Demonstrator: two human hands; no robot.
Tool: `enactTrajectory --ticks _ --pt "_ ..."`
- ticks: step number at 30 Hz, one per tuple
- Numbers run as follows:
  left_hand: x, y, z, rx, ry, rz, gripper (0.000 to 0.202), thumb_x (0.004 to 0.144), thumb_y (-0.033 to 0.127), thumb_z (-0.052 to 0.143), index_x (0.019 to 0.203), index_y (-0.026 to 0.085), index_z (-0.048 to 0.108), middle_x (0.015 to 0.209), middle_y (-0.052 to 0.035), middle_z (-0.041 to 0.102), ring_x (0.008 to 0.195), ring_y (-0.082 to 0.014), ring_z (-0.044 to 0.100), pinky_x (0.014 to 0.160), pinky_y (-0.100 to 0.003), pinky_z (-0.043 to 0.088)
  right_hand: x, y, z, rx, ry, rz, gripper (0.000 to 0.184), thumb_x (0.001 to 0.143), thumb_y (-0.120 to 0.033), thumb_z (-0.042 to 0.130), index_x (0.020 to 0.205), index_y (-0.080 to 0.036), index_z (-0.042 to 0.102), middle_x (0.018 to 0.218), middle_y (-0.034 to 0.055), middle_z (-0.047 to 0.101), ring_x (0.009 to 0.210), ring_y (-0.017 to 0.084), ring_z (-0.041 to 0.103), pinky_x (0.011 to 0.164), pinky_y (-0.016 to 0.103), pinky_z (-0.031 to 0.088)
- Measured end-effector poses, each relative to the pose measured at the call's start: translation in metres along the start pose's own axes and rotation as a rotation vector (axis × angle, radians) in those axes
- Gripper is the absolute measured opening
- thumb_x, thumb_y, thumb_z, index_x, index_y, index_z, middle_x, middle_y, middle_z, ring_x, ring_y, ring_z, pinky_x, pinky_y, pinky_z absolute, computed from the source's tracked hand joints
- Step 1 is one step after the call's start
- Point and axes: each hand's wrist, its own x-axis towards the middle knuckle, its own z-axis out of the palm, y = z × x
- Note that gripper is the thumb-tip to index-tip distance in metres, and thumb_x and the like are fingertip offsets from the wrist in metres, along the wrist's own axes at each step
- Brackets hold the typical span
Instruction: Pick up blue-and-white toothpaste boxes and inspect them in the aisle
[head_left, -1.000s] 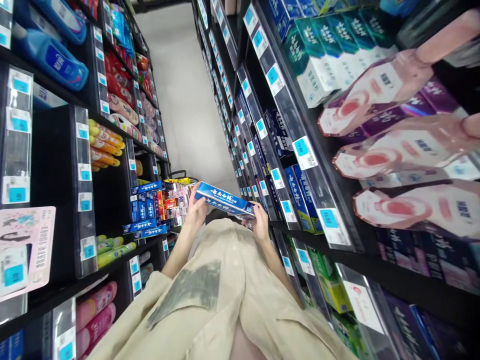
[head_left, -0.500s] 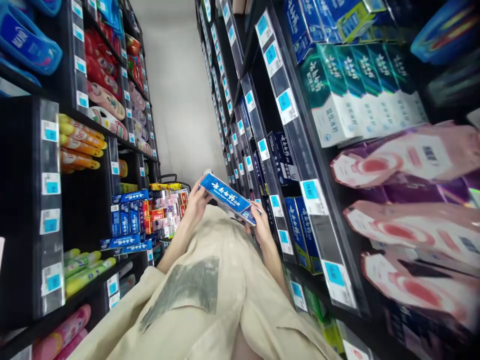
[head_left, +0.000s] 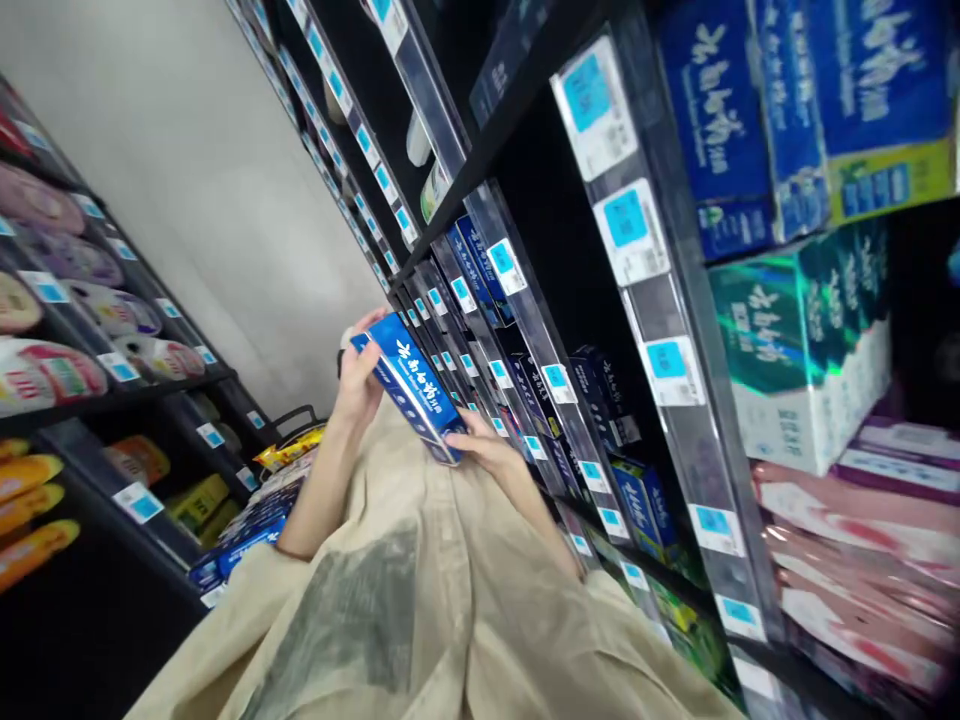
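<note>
— What is held in the shop aisle?

— A long blue toothpaste box (head_left: 409,385) (white lettering on its face), tilted, in front of the person's beige shirt (head_left: 420,590).

— And the grips?

— The left hand (head_left: 358,375) is closed around the box's upper end; the right hand (head_left: 487,447) cups the lower end, fingers wrapped under it.

— Surroundings?

— Black shelves (head_left: 525,130) with blue price tags (head_left: 624,218) stand just beside, stocked with similar boxes (head_left: 716,120).
</note>
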Motion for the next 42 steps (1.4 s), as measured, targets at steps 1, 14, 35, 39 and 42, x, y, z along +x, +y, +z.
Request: enactTrajectory --ticks 1,14,35,39,42 --pt "0.019 0.009 -0.007 0.001 -0.013 -0.005 0.069 0.072 0.062 0.088 0.127 0.024 0.071 0.123 -0.0081 0.073 0.115 -0.0293 0.071 0.096 -0.036 0.059 0.016 -0.007 0.016 -0.024 -0.014 0.015 0.06 0.062 -0.052 0.096 0.111 -0.024 0.076 0.104 0.0027 0.075 0.091 0.021 0.071 0.078 0.031 0.06" --pt "0.119 0.041 -0.093 -0.151 0.135 -0.042 0.054 0.081 0.06 0.082 0.113 0.019 0.071 0.106 -0.0051 0.072 0.089 -0.0165 0.067 0.086 -0.029 0.058 0.128 -0.015 0.092 -0.05 0.173 0.135 0.067 0.064 -0.062 0.093 0.118 -0.027 0.074 0.111 0.0034 0.073 0.106 0.025 0.069 0.095 0.035 0.056" --pt "0.15 0.053 -0.058 -0.124 -0.373 -0.323 0.044 0.087 0.048 0.083 0.119 0.019 0.074 0.104 -0.0089 0.079 0.097 -0.0275 0.076 0.091 -0.042 0.062 0.047 -0.124 0.024 -0.406 0.888 -0.184 0.071 0.065 -0.073 0.082 0.114 -0.023 0.071 0.076 0.0026 0.063 0.072 0.023 0.066 0.063 0.036 0.056" --pt "0.137 0.047 -0.072 -0.054 -0.382 -0.433 0.045 0.089 0.047 0.081 0.122 0.017 0.075 0.11 -0.0126 0.08 0.096 -0.0252 0.075 0.097 -0.04 0.058 0.039 -0.144 -0.001 -0.476 1.094 -0.325 0.066 0.073 -0.07 0.077 0.118 -0.022 0.069 0.079 0.0002 0.06 0.062 0.015 0.056 0.055 0.029 0.05" --pt "0.129 0.049 -0.092 0.071 -0.337 -0.452 0.047 0.088 0.051 0.081 0.121 0.018 0.075 0.11 -0.0133 0.08 0.096 -0.025 0.074 0.095 -0.038 0.058 0.04 -0.156 -0.018 -0.574 1.196 -0.373 0.06 0.081 -0.065 0.074 0.118 -0.019 0.068 0.088 0.0025 0.063 0.067 0.015 0.058 0.059 0.028 0.051"
